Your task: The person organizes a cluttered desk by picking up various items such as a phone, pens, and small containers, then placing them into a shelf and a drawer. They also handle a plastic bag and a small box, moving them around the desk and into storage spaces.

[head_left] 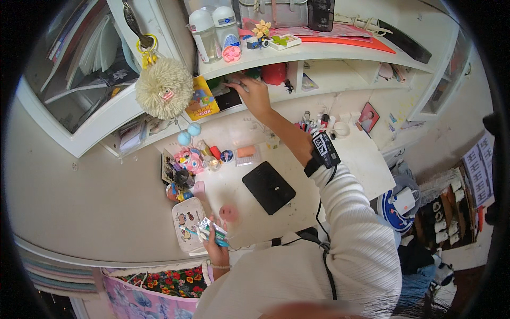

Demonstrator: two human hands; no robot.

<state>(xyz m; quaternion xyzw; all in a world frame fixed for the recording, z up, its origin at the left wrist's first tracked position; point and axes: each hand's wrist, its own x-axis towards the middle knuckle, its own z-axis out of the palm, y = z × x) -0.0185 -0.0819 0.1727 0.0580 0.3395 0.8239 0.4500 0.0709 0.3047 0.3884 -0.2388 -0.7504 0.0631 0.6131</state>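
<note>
My right hand (254, 97) reaches up into the open compartment under the shelf. Its thumb and fingers look spread apart, though the fingertips are partly lost in shadow. Just below it lies a dark flat object (229, 100), beside a yellow-orange booklet (202, 99) that leans at the compartment's front. Low on the left, my left hand (217, 250) is closed round a bundle of slim teal-and-white items (213, 232), whose exact kind I cannot make out. That bundle hangs over the edge of a pale pencil case (187, 220) with cartoon animals.
A black flat device (269, 187) lies on the white desk (239, 212). Figurines, including a pink one (188, 160), stand at the desk's left. Bottles (204, 37) crowd the upper shelf. A shaggy pompom (165, 89) hangs from the cabinet handle. A red rounded object (273, 73) sits in the compartment.
</note>
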